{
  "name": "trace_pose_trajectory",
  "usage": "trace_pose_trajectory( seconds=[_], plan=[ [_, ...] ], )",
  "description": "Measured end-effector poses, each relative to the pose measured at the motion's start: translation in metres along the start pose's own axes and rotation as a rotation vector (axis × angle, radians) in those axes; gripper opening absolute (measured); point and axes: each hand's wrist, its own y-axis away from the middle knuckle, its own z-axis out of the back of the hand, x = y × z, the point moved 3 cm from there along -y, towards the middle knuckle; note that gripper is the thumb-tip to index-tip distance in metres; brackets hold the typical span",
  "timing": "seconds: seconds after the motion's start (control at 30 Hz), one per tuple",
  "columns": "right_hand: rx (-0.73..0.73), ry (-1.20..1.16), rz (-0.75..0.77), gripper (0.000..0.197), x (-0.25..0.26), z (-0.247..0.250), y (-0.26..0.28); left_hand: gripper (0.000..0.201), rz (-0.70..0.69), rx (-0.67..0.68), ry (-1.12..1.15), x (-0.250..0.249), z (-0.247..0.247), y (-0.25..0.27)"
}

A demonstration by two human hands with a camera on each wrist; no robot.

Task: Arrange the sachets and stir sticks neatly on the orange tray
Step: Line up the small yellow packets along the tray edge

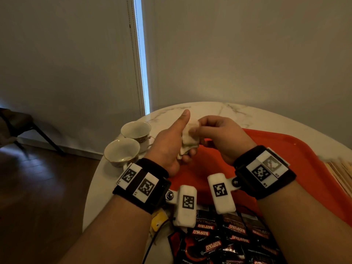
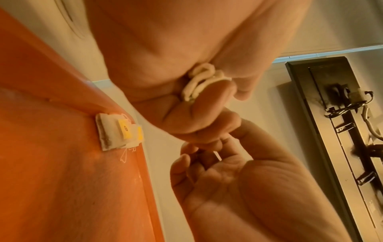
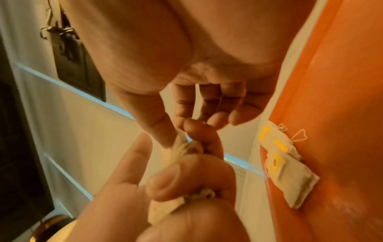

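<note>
Left fingers: the left hand (image 1: pixel 167 145) is curling its fingers round a small bunch of pale paper tea bags (image 1: pixel 188 143), thumb sticking up and clear of them; the closed fist seems to be serving as a holder so the bunch stays together above the tray.

Right fingers: the right hand (image 1: pixel 221 136) is pinching with thumb and forefinger at the top of that same bunch, the other fingers loosely bent; it appears to be drawing one bag or its thin white string free, though exactly which I cannot tell.

Held bunch: hanging in the air between the two hands, over the left part of the flat orange plastic tray (image 1: pixel 285 147), touching nothing below.

Already placed: a short row of white tea bags with yellow paper tags (image 3: pixel 283 162) is lying overlapped against the tray's raised rim, probably so the wall keeps them lined up.

Still waiting: a heap of black and red glossy coffee sachets (image 1: pixel 226 242) is sitting at the near edge of the round white marble table (image 1: pixel 228 109), and light wooden stir sticks (image 1: pixel 341 174) are lying beside the tray's right edge.

Set aside: two white porcelain teacups with gold rims (image 1: pixel 129 141) are standing at the table's left edge, well apart from the tray.
</note>
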Motion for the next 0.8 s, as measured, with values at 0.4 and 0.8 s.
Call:
trace_pose_trajectory(
  seconds=[0.4,0.8],
  plan=[
    [-0.091,-0.221,-0.009,0.018,-0.003,0.001,-0.002,0.008,-0.234,-0.065,-0.049,-0.002,0.006,-0.003],
    [-0.077,-0.222,0.002,0.018,-0.013,-0.001,-0.008,0.015,-0.187,-0.147,-0.032,-0.002,0.012,-0.006]
  ],
)
